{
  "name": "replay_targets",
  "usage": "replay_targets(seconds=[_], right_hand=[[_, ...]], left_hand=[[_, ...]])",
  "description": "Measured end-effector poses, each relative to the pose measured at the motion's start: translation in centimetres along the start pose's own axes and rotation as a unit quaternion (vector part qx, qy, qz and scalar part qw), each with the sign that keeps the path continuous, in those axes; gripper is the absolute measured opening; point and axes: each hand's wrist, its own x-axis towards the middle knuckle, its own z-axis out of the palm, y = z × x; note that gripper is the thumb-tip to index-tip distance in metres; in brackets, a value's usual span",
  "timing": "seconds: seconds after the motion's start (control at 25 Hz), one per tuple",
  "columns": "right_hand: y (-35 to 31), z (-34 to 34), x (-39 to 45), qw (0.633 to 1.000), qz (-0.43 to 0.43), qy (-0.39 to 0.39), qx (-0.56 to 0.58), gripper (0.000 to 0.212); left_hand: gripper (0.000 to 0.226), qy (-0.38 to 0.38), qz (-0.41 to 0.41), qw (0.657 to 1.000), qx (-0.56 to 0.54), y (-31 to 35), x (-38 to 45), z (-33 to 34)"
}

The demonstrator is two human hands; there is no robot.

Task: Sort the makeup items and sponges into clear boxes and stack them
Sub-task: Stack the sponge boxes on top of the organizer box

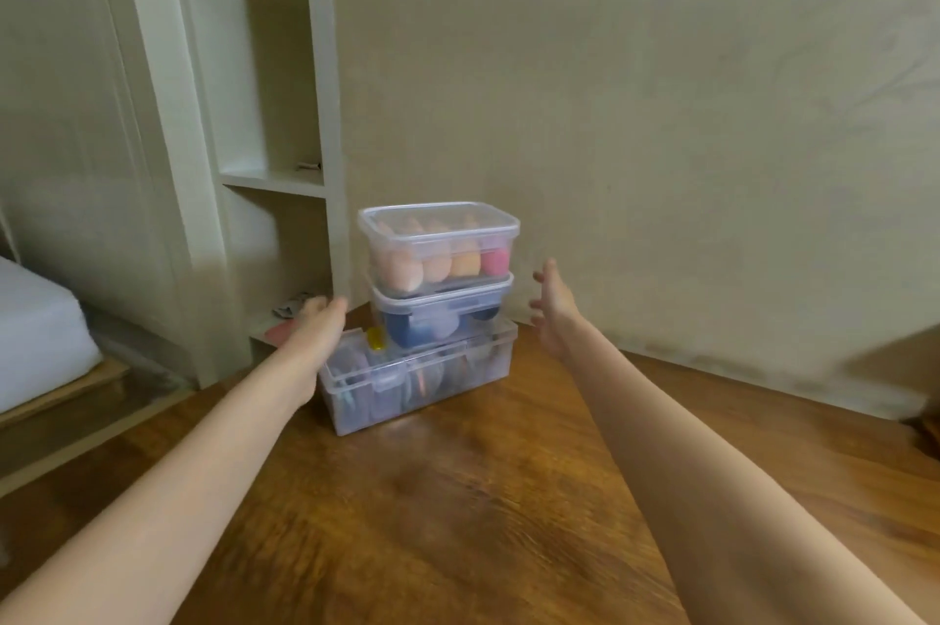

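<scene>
Wooden counter point(458, 497) by the wall: stacked clear boxes point(437, 298) stand complete; I keep left hand point(318, 329) and right hand point(554, 309), fingers apart, flanking to steady evenly.

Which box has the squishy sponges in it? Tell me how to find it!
Look at the wooden table by the wall, where three clear boxes stand stacked between two hands. The sponge box is the top one. It alone shows a row of peach, orange and pink sponges; the middle box holds blue things.
</scene>
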Motion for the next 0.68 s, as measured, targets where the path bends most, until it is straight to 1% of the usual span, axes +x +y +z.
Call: replay_targets(seconds=[0.08,0.12,0.2,0.24,0.32,0.4,0.48,0.52,0.56,0.64,0.68], right_hand=[[2.1,0.4,-0.2,0.998,0.021,-0.041,-0.046,0.061],[2.8,0.8,-0.4,0.996,0.028,-0.060,-0.055,0.060],[3.3,0.8,-0.9,0.995,0.011,-0.066,-0.078,0.056],[3.2,0.2,-1.2,0.993,0.000,-0.058,-0.102,0.055],[2.8,-1.9,-2.1,0.991,-0.006,-0.040,-0.130,0.055],[2.7,-5.3,-3.0,0.988,-0.012,-0.019,-0.151,0.067],[2.7,-9.1,-4.2,0.985,-0.017,0.017,-0.169,0.097],[2.9,-11.5,-4.8,0.984,-0.019,0.041,-0.173,0.105],[2.8,-13.6,-5.6,0.983,-0.019,0.066,-0.172,0.102],[2.6,-17.7,-7.6,0.980,-0.020,0.116,-0.159,0.080],[2.6,-19.4,-8.3,0.979,-0.019,0.134,-0.153,0.073]], left_hand=[[0.051,-0.023,-0.054,0.997,0.041,-1.6,0.0,0.8],[0.052,-0.038,-0.063,0.995,0.060,-2.2,0.0,1.2],[0.056,-0.048,-0.055,0.993,0.092,-2.4,0.3,1.9],[0.057,-0.054,-0.051,0.994,0.087,-2.1,0.2,2.2],[0.059,-0.099,-0.034,0.992,0.075,-1.3,-0.2,3.2],[0.064,-0.169,-0.019,0.983,0.073,-0.1,-1.1,5.4],[0.069,-0.227,0.010,0.969,0.101,1.2,-2.3,8.5],[0.072,-0.251,0.026,0.960,0.117,1.7,-2.8,10.2],[0.076,-0.274,0.039,0.953,0.127,2.2,-3.5,12.1],[0.084,-0.306,0.086,0.938,0.142,3.1,-4.9,16.1],[0.085,-0.306,0.119,0.932,0.156,3.5,-5.7,17.8]])
